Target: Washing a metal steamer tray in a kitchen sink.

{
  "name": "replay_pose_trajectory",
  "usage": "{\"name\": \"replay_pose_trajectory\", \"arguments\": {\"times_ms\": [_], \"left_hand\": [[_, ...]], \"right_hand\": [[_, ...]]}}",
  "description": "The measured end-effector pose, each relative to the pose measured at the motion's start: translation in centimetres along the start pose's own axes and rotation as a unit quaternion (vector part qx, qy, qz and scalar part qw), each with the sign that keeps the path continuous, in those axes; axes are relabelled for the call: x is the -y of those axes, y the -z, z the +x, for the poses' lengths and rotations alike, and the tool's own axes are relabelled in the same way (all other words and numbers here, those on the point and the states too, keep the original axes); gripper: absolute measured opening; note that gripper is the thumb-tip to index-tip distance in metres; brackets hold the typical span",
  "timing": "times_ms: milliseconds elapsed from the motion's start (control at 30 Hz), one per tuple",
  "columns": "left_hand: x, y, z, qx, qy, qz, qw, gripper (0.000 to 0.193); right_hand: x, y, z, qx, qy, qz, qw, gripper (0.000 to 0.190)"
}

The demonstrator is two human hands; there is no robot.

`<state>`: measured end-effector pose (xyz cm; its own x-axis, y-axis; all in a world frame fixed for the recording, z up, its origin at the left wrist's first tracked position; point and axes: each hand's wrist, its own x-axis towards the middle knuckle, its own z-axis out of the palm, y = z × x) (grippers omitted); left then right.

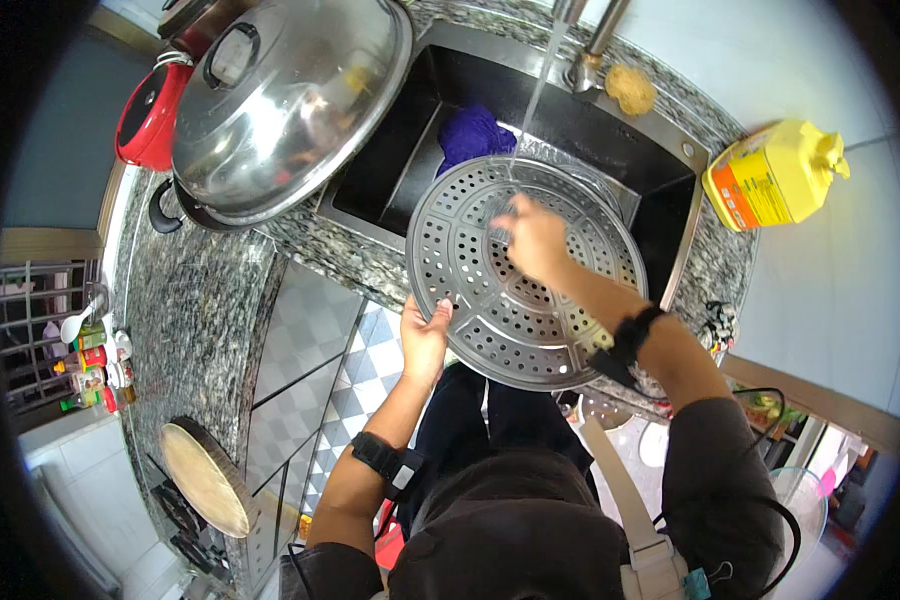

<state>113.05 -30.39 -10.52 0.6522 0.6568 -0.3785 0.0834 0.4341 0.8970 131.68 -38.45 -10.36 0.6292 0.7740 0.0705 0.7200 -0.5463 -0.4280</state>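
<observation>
A round perforated metal steamer tray (474, 247) is held tilted over the front edge of the sink (375, 176). My left hand (424, 341) grips its near left rim, thumb on top. On the tray's upper face is my right hand (536, 234), slightly blurred, its fingers pressing what looks like a grey steel-wool scouring pad (499, 213). Water (538, 94) runs from the faucet (568, 10) onto the tray's far side. Behind the tray, a purple cloth (474, 136) lies in the basin. The tray hides much of the sink's near right part.
Left of the sink stands a large pan with a domed metal lid (292, 112), beside a red appliance (152, 120). A yellow jug (772, 176) stands at the right, and a tan sponge (631, 89) by the faucet. A round wooden board (204, 480) rests on the left granite counter (187, 322).
</observation>
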Motion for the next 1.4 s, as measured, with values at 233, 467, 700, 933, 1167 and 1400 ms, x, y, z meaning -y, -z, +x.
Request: {"name": "replay_pose_trajectory", "arguments": {"times_ms": [233, 467, 700, 933, 1167, 1400], "left_hand": [[-0.1, -0.1, -0.3, -0.001, 0.020, 0.036, 0.999, 0.023], [0.6, 0.6, -0.8, -0.026, -0.028, 0.121, 0.992, 0.023], [0.4, 0.0, -0.7, -0.043, -0.049, 0.164, 0.984, 0.019], [1.2, 1.3, -0.1, -0.023, -0.004, 0.100, 0.995, 0.019], [0.2, -0.1, 0.4, -0.027, -0.003, 0.051, 0.998, 0.019], [-0.1, -0.5, -0.3, -0.027, -0.020, 0.090, 0.995, 0.020]], "right_hand": [[6.7, -1.6, 0.7, 0.001, 0.181, 0.072, 0.981, 0.030], [7.2, -2.3, 0.4, -0.030, 0.235, 0.039, 0.971, 0.018], [6.4, -2.0, 1.3, -0.049, 0.285, -0.009, 0.957, 0.013], [7.5, -0.8, -2.8, 0.014, 0.265, 0.020, 0.964, 0.021], [-4.0, 2.9, -4.9, 0.090, 0.028, -0.101, 0.990, 0.027], [-1.7, 3.7, -7.1, 0.101, -0.005, -0.061, 0.993, 0.041]]}}
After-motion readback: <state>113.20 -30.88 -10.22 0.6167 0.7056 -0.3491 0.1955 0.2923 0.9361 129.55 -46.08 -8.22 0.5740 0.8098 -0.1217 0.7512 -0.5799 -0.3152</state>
